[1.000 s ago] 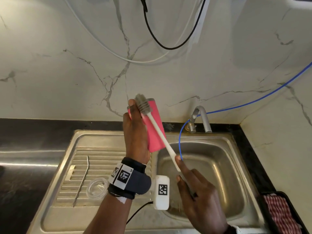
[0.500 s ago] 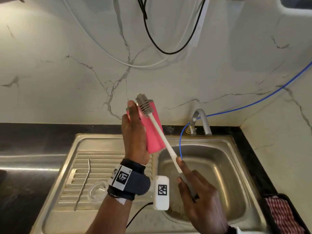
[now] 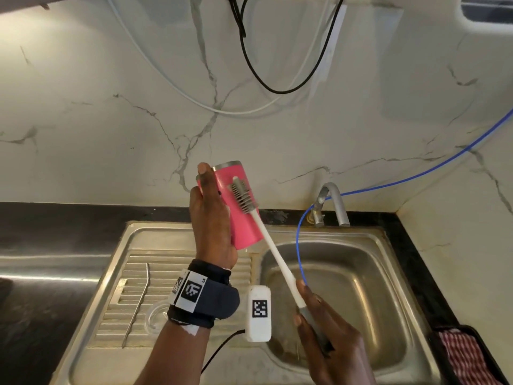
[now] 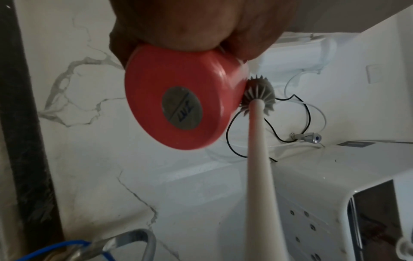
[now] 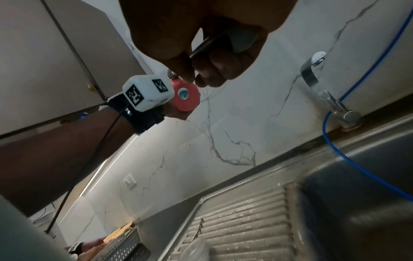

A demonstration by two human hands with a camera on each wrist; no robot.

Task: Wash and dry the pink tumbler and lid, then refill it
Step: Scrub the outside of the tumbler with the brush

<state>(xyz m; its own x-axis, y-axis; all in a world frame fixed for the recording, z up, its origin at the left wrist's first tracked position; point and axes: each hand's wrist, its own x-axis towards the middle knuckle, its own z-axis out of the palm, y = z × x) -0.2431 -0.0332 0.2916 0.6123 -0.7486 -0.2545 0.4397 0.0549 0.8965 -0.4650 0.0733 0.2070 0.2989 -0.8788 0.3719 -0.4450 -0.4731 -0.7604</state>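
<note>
My left hand (image 3: 212, 218) grips the pink tumbler (image 3: 241, 215) and holds it tilted above the drainboard, steel rim up toward the wall. Its round pink base (image 4: 178, 107) faces the left wrist camera. My right hand (image 3: 322, 326) grips the grey handle of a long white bottle brush (image 3: 273, 254). The brush's grey bristle head (image 3: 243, 197) lies against the tumbler's outer side, below the rim. A clear lid (image 3: 155, 315) lies on the drainboard behind my left wrist, partly hidden.
A steel sink basin (image 3: 361, 287) lies under my right hand, with a tap (image 3: 333, 204) and a blue hose (image 3: 298, 245) at the back. A metal straw (image 3: 137, 298) lies on the drainboard. A red checked cloth (image 3: 466, 354) sits in a black tray at the right.
The brush head has slid down from the tumbler's rim onto its outer side. My left hand keeps the tumbler in about the same place.
</note>
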